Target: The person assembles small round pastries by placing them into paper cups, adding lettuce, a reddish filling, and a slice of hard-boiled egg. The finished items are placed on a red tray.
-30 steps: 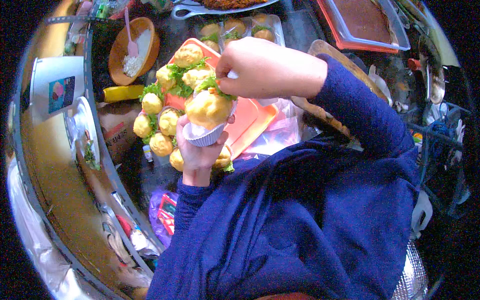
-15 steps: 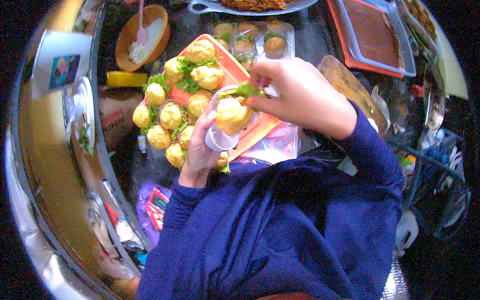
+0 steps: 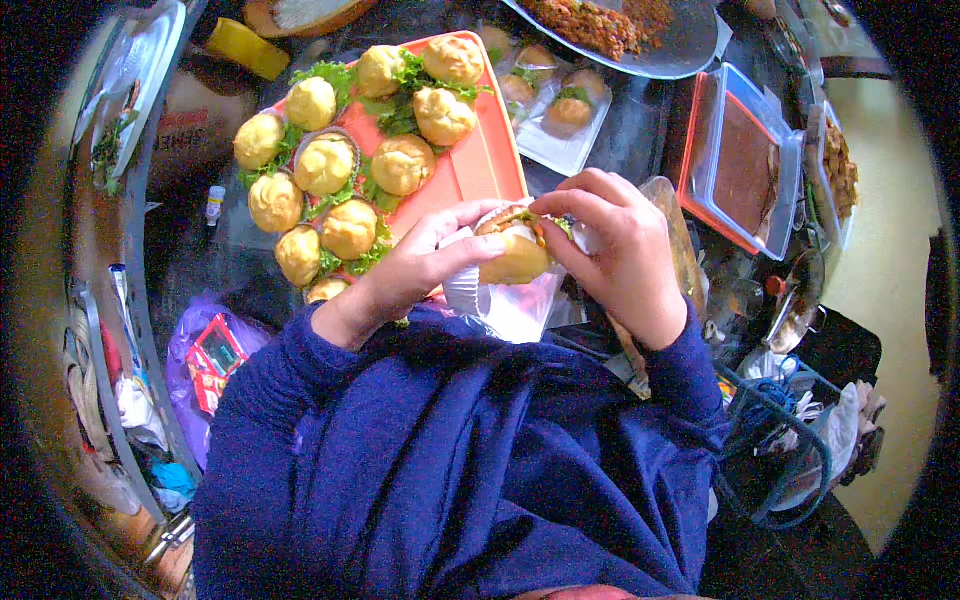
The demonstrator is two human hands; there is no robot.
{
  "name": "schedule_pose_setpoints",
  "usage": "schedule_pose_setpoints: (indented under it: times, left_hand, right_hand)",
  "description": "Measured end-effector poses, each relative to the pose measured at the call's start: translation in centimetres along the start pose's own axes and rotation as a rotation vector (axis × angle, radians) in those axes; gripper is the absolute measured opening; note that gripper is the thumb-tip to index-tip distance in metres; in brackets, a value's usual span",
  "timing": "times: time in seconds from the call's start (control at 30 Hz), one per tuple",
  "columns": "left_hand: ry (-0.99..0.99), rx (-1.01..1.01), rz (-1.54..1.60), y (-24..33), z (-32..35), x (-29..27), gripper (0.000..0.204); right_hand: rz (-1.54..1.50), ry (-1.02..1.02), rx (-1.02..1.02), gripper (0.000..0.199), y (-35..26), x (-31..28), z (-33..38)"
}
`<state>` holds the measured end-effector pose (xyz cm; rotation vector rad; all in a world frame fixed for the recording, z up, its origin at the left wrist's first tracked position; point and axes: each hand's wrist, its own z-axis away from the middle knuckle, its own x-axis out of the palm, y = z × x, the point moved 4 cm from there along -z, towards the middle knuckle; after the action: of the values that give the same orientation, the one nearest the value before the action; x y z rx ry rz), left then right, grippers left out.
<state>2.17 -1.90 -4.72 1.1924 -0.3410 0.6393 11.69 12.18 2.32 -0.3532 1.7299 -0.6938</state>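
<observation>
Worktop (image 3: 635, 140), dark and crowded, spreads beneath everything. Near its middle lies an orange tray (image 3: 487, 165), with golden pastries (image 3: 403, 166) and lettuce clustered over its left side. A pan (image 3: 690, 48) of reddish-brown filling sits beyond it. At the tray's near right corner, the left hand (image 3: 405, 265) grasps one filled pastry (image 3: 515, 262); the right hand (image 3: 628, 258) bends its fingers onto the pastry's open side, whether gripping I cannot tell. Beside the left thumb shows a white paper cup (image 3: 462, 288).
</observation>
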Motion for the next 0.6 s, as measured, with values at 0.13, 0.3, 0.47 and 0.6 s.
schedule_pose_setpoints:
  times: [0.13, 0.3, 0.47, 0.6]
  left_hand:
    - [0.014, -0.026, -0.040, -0.7, -0.3, -0.3, 0.048]
    - [0.013, 0.003, -0.028, -0.8, -0.3, -0.5, 0.046]
    - [-0.018, -0.055, -0.065, -1.6, -0.6, -1.3, 0.045]
    - [-0.023, -0.071, -0.084, -2.2, -1.1, -2.1, 0.052]
  right_hand:
    - [0.090, -0.030, -0.021, 0.007, -0.2, 0.5, -0.4]
    - [0.066, -0.120, -0.073, 0.009, 0.0, 0.9, -1.1]
    - [0.002, -0.181, -0.092, 0.011, 0.8, 1.7, -1.4]
    - [0.015, -0.204, -0.122, 0.012, 1.2, 2.2, -1.7]
